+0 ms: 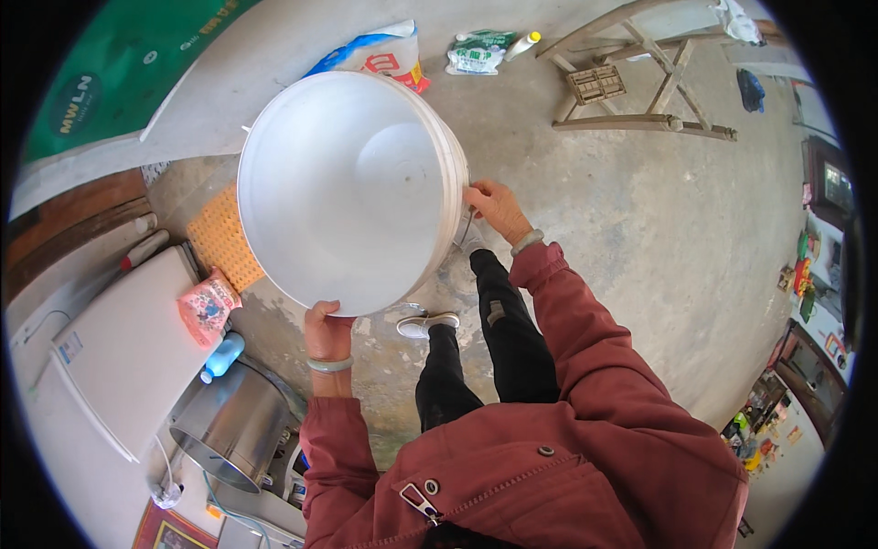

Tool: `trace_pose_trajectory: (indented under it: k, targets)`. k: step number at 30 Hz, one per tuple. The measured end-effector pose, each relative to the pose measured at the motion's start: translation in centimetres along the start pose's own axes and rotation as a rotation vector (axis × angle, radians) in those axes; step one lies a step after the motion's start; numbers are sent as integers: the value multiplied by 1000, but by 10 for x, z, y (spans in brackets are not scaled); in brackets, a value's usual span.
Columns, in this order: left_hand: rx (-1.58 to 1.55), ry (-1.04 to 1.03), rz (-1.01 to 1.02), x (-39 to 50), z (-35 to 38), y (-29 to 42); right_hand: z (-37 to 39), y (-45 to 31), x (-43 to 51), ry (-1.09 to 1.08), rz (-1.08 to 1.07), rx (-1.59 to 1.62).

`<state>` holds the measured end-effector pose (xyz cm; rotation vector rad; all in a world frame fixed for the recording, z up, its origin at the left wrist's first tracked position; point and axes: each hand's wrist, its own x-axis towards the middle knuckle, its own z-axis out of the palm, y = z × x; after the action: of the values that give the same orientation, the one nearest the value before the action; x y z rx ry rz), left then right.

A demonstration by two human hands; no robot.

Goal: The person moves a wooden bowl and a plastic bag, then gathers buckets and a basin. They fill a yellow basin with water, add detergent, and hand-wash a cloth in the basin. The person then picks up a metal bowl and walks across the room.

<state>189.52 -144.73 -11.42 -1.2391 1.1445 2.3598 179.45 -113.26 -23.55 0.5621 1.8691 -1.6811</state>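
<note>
A large white plastic bucket (309,199) is tilted so that its open mouth faces me, and its bare inside shows down to the round bottom. My left hand (329,331) grips the near rim, thumb inside and the other fingers hidden beneath. At the bucket's right side, my right hand (497,208) holds the thin wire handle (469,225) close to where it meets the wall. Part of the concrete floor and one of my shoes lie behind the bucket.
Printed plastic bags (480,53) and a white bottle with a yellow cap (523,45) stand by the wall. A wooden frame (645,122) is at upper right. On the left are a white refrigerator (123,350), a pink bag (208,307), a blue bottle (223,355) and a metal drum (230,418).
</note>
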Motion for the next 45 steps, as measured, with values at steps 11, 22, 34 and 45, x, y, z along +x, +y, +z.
trace_pose_trajectory:
  k: [11,22,34,45]
  targets:
    - [141,130,193,-2,22,-21,16,53,33,-15,68,526]
    - [131,150,123,67,-26,-63,12,-22,53,-84,-44,608]
    - [39,209,123,40,-59,-85,7,-74,7,-50,-225,-341]
    - [51,159,69,41,-99,-49,58,-66,-33,69,-301,-483]
